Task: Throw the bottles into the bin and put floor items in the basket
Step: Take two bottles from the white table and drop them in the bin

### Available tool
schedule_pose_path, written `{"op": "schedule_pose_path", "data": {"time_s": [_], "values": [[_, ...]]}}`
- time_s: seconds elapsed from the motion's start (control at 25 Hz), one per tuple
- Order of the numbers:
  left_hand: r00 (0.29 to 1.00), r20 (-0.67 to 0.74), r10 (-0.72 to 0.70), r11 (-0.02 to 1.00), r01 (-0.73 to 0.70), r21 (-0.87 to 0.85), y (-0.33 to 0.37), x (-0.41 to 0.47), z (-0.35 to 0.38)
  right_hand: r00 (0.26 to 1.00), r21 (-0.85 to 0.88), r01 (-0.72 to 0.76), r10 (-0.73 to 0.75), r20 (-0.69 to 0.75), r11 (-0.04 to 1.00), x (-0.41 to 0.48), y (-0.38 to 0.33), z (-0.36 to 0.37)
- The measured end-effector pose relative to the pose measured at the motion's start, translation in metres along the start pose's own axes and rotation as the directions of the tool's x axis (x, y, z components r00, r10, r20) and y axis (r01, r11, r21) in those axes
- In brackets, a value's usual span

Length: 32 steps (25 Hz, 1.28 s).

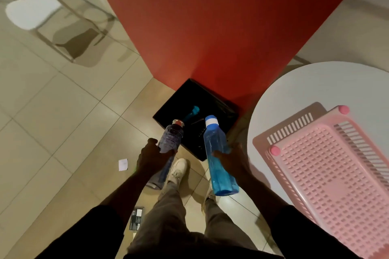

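Observation:
My left hand [152,156] grips a clear purple-tinted bottle [170,139] with a red and silver cap, its top leaning toward the bin. My right hand [232,159] holds a blue bottle [219,157] with a white and blue cap, also tilted toward the bin. The black bin [179,99] stands on the floor against the red wall, just beyond both bottles, with a teal bottle [192,112] lying inside it. A pink slotted basket [328,166] rests upside down on the round white table [305,88] at the right.
On the tiled floor lie a white paper scrap [123,164] left of my feet and a dark small box [136,218] by my left leg. A white chair [33,9] stands far left. The red wall [210,17] rises behind the bin.

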State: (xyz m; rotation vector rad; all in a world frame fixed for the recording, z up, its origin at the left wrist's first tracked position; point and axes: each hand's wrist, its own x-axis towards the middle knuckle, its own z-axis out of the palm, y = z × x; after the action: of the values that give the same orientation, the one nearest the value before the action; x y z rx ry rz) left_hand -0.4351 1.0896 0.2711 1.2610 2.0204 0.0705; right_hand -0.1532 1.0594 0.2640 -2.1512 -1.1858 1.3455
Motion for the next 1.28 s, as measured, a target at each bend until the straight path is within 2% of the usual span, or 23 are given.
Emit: {"op": "schedule_pose_path", "data": {"time_s": [0.08, 0.16, 0.24, 0.28, 0.36, 0.44, 0.56, 0.72, 0.8, 0.84, 0.92, 1.0, 1.08, 1.16, 1.28], "values": [[0.996, 0.087, -0.011, 0.999, 0.006, 0.052, 0.01, 0.028, 0.007, 0.999, 0.119, -0.045, 0.042, 0.025, 0.992, 0.014, -0.008, 0.015], [0.986, 0.159, -0.046, 0.999, 0.043, 0.026, 0.017, 0.055, 0.013, 0.994, 0.172, -0.112, 0.108, 0.03, 0.979, 0.025, -0.012, 0.027], [0.966, 0.248, -0.075, 0.997, 0.079, -0.007, 0.023, 0.084, 0.017, 0.961, 0.294, -0.273, 0.275, 0.034, 0.916, 0.036, -0.014, 0.042], [0.956, 0.287, -0.059, 0.998, 0.062, -0.003, 0.026, 0.099, 0.018, 0.937, 0.351, -0.338, 0.346, 0.042, 0.873, 0.042, -0.013, 0.05], [0.937, 0.348, 0.033, 0.996, -0.059, 0.063, 0.033, 0.129, 0.02, 0.912, 0.392, -0.386, 0.409, 0.026, 0.835, 0.059, -0.015, 0.063], [0.928, 0.358, 0.101, 0.977, -0.16, 0.138, 0.045, 0.154, 0.018, 0.903, 0.382, -0.394, 0.43, -0.01, 0.836, 0.079, -0.02, 0.072], [0.928, 0.356, 0.111, 0.97, -0.179, 0.163, 0.057, 0.19, 0.013, 0.879, 0.396, -0.406, 0.471, -0.076, 0.823, 0.111, -0.034, 0.081], [0.921, 0.355, 0.16, 0.955, -0.236, 0.18, 0.067, 0.227, 0.021, 0.845, 0.408, -0.467, 0.532, -0.058, 0.785, 0.15, -0.037, 0.098], [0.922, 0.34, 0.185, 0.946, -0.26, 0.191, 0.07, 0.235, 0.031, 0.82, 0.395, -0.483, 0.562, -0.108, 0.781, 0.158, -0.037, 0.105], [0.923, 0.337, 0.185, 0.949, -0.258, 0.184, 0.072, 0.239, 0.035, 0.812, 0.364, -0.485, 0.564, -0.151, 0.795, 0.159, -0.036, 0.107], [0.911, 0.372, 0.176, 0.945, -0.263, 0.196, 0.074, 0.243, 0.04, 0.836, 0.192, -0.473, 0.507, -0.209, 0.86, 0.153, -0.033, 0.11], [0.87, 0.445, 0.209, 0.875, -0.37, 0.311, 0.074, 0.242, 0.04, 0.877, 0.01, -0.448, 0.442, -0.188, 0.894, 0.139, -0.028, 0.112], [0.828, 0.486, 0.281, 0.756, -0.502, 0.419, 0.066, 0.232, 0.037, 0.897, -0.06, -0.431, 0.42, -0.133, 0.901, 0.122, -0.026, 0.113], [0.775, 0.52, 0.359, 0.645, -0.608, 0.462, 0.054, 0.219, 0.033, 0.912, -0.105, -0.405, 0.394, -0.109, 0.908, 0.105, -0.027, 0.114], [0.654, 0.617, 0.437, 0.459, -0.752, 0.473, 0.038, 0.199, 0.025, 0.943, -0.181, -0.33, 0.316, -0.1, 0.927, 0.076, -0.033, 0.116]]}}
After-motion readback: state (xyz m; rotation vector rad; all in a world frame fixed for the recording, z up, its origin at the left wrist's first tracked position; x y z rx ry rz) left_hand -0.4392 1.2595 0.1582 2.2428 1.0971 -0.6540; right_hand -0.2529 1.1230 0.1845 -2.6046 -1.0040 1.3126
